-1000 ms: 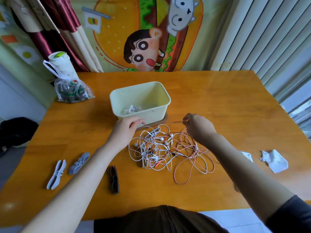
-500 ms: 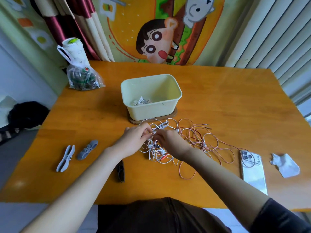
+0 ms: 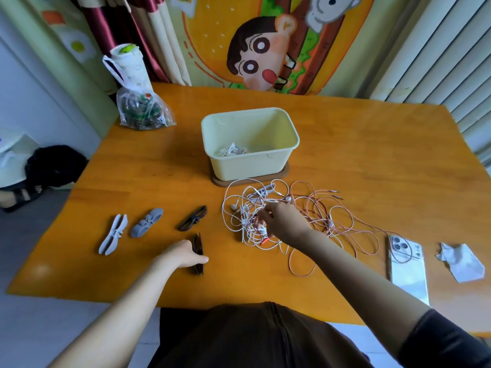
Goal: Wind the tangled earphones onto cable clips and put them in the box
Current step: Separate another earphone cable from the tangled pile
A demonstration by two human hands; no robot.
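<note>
The earphones [image 3: 247,221] lie in a loose heap on the tabletop [image 3: 372,160], just on the near side of the box [image 3: 249,166], white cords bunched at the left and pink cords [image 3: 345,229] spreading out to the right. The right hand [image 3: 283,221] is down in the middle of the heap, fingers curled and pinching a few of the white cords where they cross. The left hand [image 3: 183,254] is well apart from it, near the front edge, closed over the near dark clip [image 3: 198,244]; the clip's ends stick out on the far and near sides of the hand, with the thumb pointing right along the tabletop. A far dark clip [image 3: 192,218] lies at a slant between that hand and the heap, touching neither. Further left sit a grey clip [image 3: 146,222] and a white clip [image 3: 113,234], side by side but apart. The box is pale yellow, open on top, standing on a brown tray [image 3: 281,174]. One wound set [image 3: 231,151] rests on its floor against the near wall. At the right, a white phone [image 3: 407,272] lies face down with a loop of pink cord draped over its camera end, and a crumpled paper [image 3: 462,264] lies just beyond it. At the far left corner stands a clear plastic bag [image 3: 143,115] with dark contents that I can't make out.
</note>
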